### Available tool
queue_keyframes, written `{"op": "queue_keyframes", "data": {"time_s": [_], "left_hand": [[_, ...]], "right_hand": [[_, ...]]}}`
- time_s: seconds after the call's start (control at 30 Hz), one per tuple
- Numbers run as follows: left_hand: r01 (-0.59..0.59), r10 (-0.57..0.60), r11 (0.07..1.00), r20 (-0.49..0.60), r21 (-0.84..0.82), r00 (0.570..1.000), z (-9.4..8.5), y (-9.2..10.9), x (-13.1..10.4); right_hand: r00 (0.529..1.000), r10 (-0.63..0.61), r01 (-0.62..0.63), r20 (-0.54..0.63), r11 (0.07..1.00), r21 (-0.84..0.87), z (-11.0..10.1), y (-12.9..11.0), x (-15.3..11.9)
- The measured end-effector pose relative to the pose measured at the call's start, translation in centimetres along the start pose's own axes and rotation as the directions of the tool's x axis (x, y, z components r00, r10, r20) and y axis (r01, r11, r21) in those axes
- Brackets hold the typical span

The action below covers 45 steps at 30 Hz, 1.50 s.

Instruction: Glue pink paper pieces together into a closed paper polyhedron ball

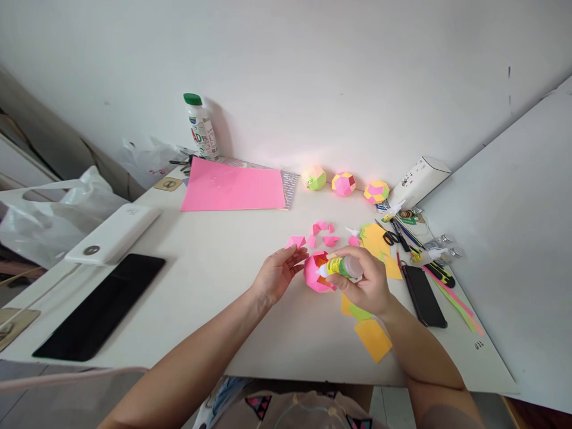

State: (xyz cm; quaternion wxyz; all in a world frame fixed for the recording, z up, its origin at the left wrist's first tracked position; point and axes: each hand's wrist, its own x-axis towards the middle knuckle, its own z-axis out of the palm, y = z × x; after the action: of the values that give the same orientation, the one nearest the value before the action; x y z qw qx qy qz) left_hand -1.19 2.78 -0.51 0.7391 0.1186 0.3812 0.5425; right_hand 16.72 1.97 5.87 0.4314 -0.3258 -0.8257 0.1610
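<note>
My right hand (367, 280) is closed around a glue bottle (343, 266) with a yellow and green label, its white nozzle pointing left at the rim of a pink paper ball (314, 280). The ball has an opening on top that shows orange inside. At the ball's left side is my left hand (279, 271), its thumb and forefinger pinching a small folded pink piece (295, 241); the other fingers are beside the ball. Several small folded pink pieces (331, 241) lie just beyond the ball.
Three finished paper balls (343, 184) stand by the wall. Pink sheet (236, 186), bottle (203, 131), power bank (114, 233) and black tablet (102, 304) are left. Yellow paper (374, 238), scissors (390, 238) and a phone (424, 296) lie right.
</note>
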Motion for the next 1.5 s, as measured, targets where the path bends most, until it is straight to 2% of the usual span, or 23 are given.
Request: {"op": "queue_keyframes", "data": {"time_s": [0.1,0.2,0.27,0.4,0.57,1.0,1.27,1.5], "left_hand": [[-0.144,0.128,0.971,0.094,0.191,0.987,0.1,0.0,-0.4],[-0.303,0.241,0.859,0.195,0.412,0.951,0.2,0.0,-0.9],[-0.374,0.273,0.772,0.264,0.514,0.925,0.1,-0.1,-1.1],[-0.423,0.222,0.649,0.374,0.632,0.9,-0.4,-0.6,-1.2],[-0.433,0.161,0.604,0.43,0.669,0.888,-0.9,-1.0,-0.6],[-0.449,0.081,0.637,0.524,0.627,0.848,-0.8,-1.2,-1.2],[-0.462,0.111,0.624,0.513,0.63,0.851,-1.0,-1.2,-1.4],[-0.351,0.063,0.733,0.455,0.583,0.888,-0.4,-0.7,-1.6]], "right_hand": [[1.0,-0.004,0.004,-0.011,0.999,-0.032,0.0,0.1,0.2],[1.0,0.017,-0.018,-0.019,0.999,-0.037,-0.2,0.2,0.3],[0.999,0.045,-0.045,-0.021,0.998,-0.033,-0.3,0.2,0.3],[0.995,0.102,-0.103,-0.017,0.994,-0.028,-0.6,0.1,0.2],[0.986,0.165,-0.165,0.005,0.986,0.025,-0.7,0.1,0.2],[0.976,0.184,-0.19,0.114,0.981,0.04,-0.9,0.0,0.4],[0.98,0.145,-0.151,0.138,0.988,0.038,-0.7,0.1,0.4],[0.987,0.103,-0.109,0.122,0.993,0.045,-0.7,0.1,0.4]]}}
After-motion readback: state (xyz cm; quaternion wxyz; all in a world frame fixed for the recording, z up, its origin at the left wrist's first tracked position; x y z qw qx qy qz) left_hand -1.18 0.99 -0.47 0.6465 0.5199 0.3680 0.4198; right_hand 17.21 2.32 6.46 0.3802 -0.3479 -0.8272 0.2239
